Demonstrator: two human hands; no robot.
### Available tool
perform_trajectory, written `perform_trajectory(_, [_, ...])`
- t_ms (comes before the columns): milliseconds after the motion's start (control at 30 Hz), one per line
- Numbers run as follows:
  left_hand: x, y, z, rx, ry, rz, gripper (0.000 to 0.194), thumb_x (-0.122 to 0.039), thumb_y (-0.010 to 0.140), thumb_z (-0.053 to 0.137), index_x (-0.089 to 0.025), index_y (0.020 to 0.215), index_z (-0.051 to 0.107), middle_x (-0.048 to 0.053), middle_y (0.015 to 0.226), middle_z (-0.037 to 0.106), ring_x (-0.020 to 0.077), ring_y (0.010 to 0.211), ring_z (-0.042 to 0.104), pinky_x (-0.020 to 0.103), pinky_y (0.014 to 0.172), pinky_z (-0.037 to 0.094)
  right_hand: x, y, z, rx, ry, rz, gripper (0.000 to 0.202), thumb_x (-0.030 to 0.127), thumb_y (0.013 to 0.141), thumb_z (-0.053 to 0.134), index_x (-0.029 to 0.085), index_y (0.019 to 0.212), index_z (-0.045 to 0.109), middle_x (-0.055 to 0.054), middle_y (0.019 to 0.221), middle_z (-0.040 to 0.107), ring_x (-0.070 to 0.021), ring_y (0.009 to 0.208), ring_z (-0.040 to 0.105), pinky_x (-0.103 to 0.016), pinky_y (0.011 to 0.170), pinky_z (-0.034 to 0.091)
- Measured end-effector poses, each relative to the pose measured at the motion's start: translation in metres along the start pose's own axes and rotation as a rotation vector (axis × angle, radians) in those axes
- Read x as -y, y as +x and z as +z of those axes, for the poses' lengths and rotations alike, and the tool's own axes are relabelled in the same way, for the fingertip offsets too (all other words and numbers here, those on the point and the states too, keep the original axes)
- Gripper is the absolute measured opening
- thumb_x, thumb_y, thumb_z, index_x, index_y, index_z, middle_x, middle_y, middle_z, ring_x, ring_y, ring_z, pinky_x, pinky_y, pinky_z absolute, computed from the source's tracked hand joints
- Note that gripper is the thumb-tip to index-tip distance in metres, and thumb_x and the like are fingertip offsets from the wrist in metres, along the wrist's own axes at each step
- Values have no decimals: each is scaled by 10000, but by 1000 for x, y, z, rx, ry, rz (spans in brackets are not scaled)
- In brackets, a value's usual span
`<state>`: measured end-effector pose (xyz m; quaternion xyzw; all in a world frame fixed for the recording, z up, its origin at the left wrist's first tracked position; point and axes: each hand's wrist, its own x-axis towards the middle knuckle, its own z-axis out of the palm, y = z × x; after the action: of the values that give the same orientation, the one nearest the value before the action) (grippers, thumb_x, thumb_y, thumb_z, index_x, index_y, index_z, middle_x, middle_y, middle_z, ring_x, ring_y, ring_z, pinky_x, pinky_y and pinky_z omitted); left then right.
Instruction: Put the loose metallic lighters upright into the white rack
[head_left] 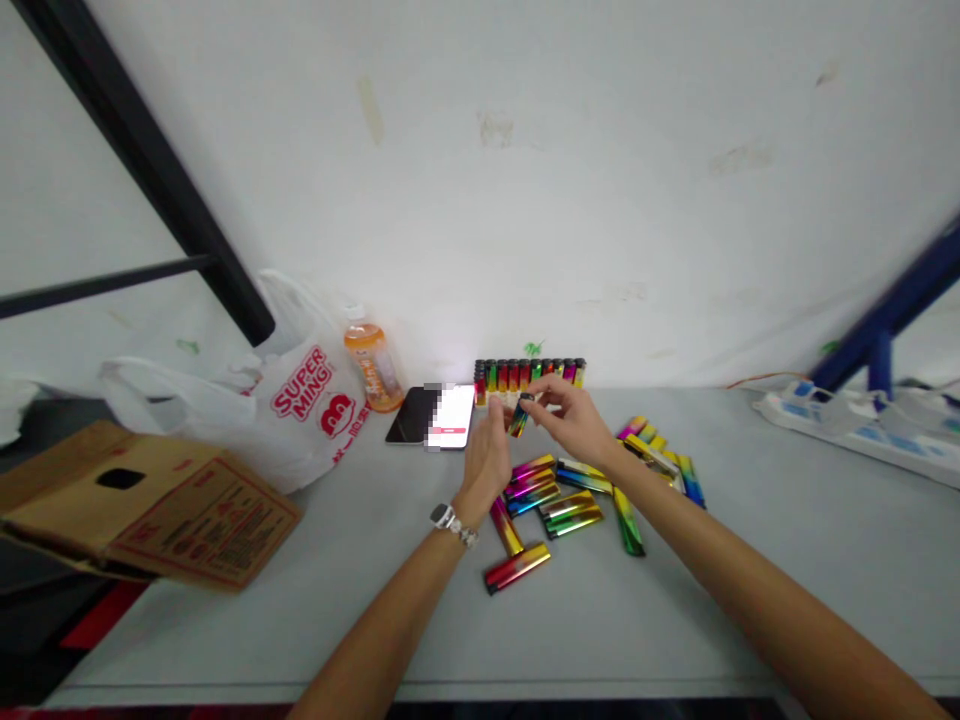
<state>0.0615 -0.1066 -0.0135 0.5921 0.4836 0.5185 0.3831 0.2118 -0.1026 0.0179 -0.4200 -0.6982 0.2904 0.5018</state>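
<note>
A dark, shiny multicoloured lighter (520,416) is between my two hands, tilted, with its black top up. My right hand (571,418) is closed in a pinch on its upper part. My left hand (486,455), with a metal watch on the wrist, is closed at the lighter's left side; most of its fingers are hidden. Just beyond my hands, an upright row of lighters (514,376) stands close together near the wall, partly covered by my right hand. Several loose metallic lighters lie below my hands, among them a red-gold lighter (517,568) and a green lighter (628,522).
More lighters (660,450) lie beside my right forearm. Left of the row are a phone (450,418), an orange drink bottle (373,368), a white plastic bag (300,415) and an open cardboard box (202,515). A white power strip (862,435) lies at the right, by a blue post (892,300).
</note>
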Motion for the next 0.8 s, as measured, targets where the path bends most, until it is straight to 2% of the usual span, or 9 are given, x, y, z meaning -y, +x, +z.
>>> perform_trajectory(67, [0, 0, -14, -96, 256, 116, 576, -577, 974, 208, -196, 878, 629, 72, 909, 671, 198, 841, 588, 320, 760, 414, -3, 18, -1, 29, -4, -3, 306, 448, 854, 620, 178, 999, 611, -22, 754, 648, -150, 649, 624, -233, 501, 462])
perform_trajectory(167, [2, -4, -30, -11, 548, 152, 487, -487, 991, 264, -198, 809, 612, 52, 765, 647, 195, 767, 584, 304, 697, 384, -11, 48, 5, 42, -70, -65, 254, 373, 852, 628, 168, 1002, 632, -25, 775, 670, -133, 627, 616, -256, 573, 498])
perform_trajectory(300, [10, -12, -38, 56, 777, 174, 451, -428, 971, 358, -197, 670, 601, 48, 651, 599, 189, 697, 554, 285, 619, 313, -28, 84, 21, 72, -235, -166, 142, 245, 814, 656, 153, 922, 657, -22, 750, 679, -130, 655, 608, -255, 641, 488])
perform_trajectory(433, [17, -14, -37, 70, 836, 186, 447, -408, 967, 373, -198, 646, 602, 39, 616, 571, 180, 681, 528, 280, 604, 280, -49, 108, 34, 133, -349, -192, 117, 170, 809, 638, 145, 916, 678, -19, 726, 686, -126, 651, 605, -245, 651, 468])
perform_trajectory(567, [21, -13, -37, 86, 851, 161, 445, -419, 966, 380, -197, 666, 621, 31, 611, 562, 166, 650, 504, 276, 583, 247, -67, 117, 38, 174, -400, -199, 126, 156, 805, 639, 136, 917, 695, -29, 736, 696, -128, 641, 602, -245, 644, 456])
perform_trajectory(733, [21, -12, -34, 103, 846, 158, 440, -423, 963, 392, -196, 670, 628, 27, 591, 559, 165, 648, 488, 276, 581, 232, -71, 117, 38, 209, -430, -192, 153, 142, 828, 608, 127, 940, 710, -33, 747, 690, -132, 657, 606, -241, 652, 459])
perform_trajectory(800, [21, -13, -33, 107, 849, 156, 440, -426, 962, 394, -197, 668, 628, 26, 587, 561, 166, 650, 486, 278, 582, 230, -68, 115, 38, 212, -495, -206, 178, 152, 844, 593, 126, 966, 721, -49, 809, 687, -137, 700, 617, -247, 695, 468])
